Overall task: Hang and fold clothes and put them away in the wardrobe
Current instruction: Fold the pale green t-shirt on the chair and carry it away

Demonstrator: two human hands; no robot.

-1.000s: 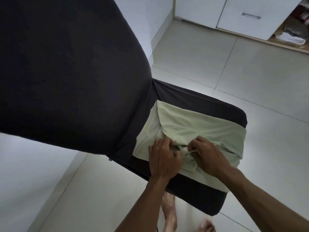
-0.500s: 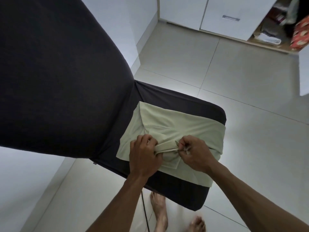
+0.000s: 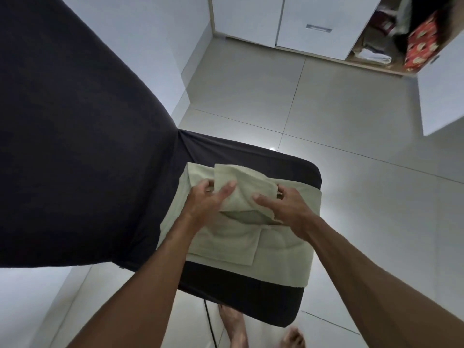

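Note:
A pale green garment [image 3: 241, 237] lies folded on the seat of a chair with a dark cover [image 3: 251, 151]. My left hand [image 3: 211, 199] grips the left side of a flap of the garment, thumb on top and fingers under it. My right hand [image 3: 283, 207] holds the flap's right side in the same way. The flap is lifted and turned toward the chair's backrest [image 3: 75, 134], with its underside showing near my wrists. The wardrobe [image 3: 364, 41] stands at the far side of the room with one compartment open.
Folded clothes [image 3: 374, 56] and a red patterned item [image 3: 421, 43] sit in the open wardrobe compartment. Its white open door [image 3: 447, 96] juts out at the right. Pale tiled floor [image 3: 351, 197] surrounds the chair. My bare feet [image 3: 251, 330] and a thin black cable [image 3: 209, 322] show below the seat.
Both hands moved from pinching the garment's middle near the seat's front to lifting a flap and carrying it toward the backrest. The camera view shifted slightly toward the wardrobe.

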